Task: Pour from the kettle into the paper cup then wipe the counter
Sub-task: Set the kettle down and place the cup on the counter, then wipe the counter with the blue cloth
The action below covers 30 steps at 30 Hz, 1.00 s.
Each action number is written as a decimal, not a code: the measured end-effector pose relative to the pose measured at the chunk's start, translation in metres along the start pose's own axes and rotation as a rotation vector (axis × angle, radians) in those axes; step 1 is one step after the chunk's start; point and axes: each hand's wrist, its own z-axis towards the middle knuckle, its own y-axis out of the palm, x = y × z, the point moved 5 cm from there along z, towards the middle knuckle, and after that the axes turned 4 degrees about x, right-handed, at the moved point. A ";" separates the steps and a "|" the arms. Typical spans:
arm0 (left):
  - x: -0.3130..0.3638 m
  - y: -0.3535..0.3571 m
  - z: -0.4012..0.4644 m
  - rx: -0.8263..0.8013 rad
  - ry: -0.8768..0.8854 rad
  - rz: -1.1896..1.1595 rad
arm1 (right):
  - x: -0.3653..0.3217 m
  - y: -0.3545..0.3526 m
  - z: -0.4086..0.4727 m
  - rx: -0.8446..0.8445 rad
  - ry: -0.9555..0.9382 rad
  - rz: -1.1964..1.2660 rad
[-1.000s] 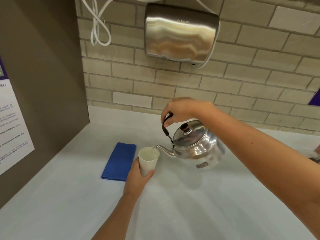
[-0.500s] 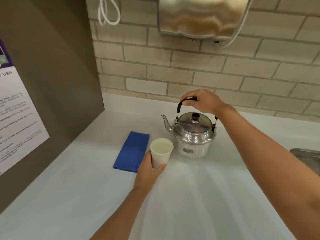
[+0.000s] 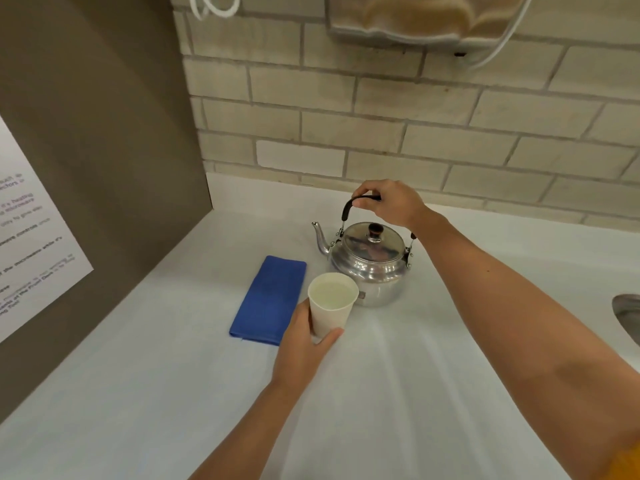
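Two bare forearms reach in from the near edge of the white tabletop, the hands well apart from each other. The left hand comes up from the near middle, its palm wrapped around the lower wall of one paper cup, thumb on the right side, the other fingers hidden behind the cup. The cup is upright and holds pale liquid near its rim; whether its base touches the tabletop cannot be told, since the hand covers it. Just left of the cup lies one folded blue cloth, flat on the tabletop, its near right corner hidden behind the hand. Just behind the cup stands one metal kettle, upright on the tabletop toward the back edge, lid on, spout pointing left. The cup hides part of the kettle's front. The right arm crosses from the near right corner, and the right hand is closed from above over the kettle's black handle. At the right edge one curved metal rim is cut off by the frame. On the brown panel at the left, one printed sheet is cut off, its text blurred. On the brick wall behind, one steel wall unit and one white cord are cropped at the top.
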 end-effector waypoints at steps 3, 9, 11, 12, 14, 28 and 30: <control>0.001 0.000 -0.001 0.001 0.001 0.004 | 0.002 0.005 0.003 -0.012 0.003 0.006; 0.002 0.000 -0.001 0.000 -0.010 0.027 | 0.003 0.006 0.003 -0.029 0.006 0.002; 0.002 0.000 0.000 -0.005 -0.006 0.039 | 0.001 0.004 0.001 -0.040 0.009 -0.014; 0.003 0.000 0.001 -0.008 -0.005 0.044 | -0.001 0.003 0.000 -0.035 0.008 -0.020; 0.005 -0.001 0.001 -0.024 -0.012 0.047 | -0.006 -0.004 -0.006 0.011 -0.009 -0.035; 0.025 -0.056 0.019 -0.060 0.179 0.316 | -0.004 0.030 -0.222 0.174 0.254 -0.181; 0.020 -0.058 0.040 -0.091 0.170 0.429 | 0.006 0.042 -0.250 0.118 0.329 -0.208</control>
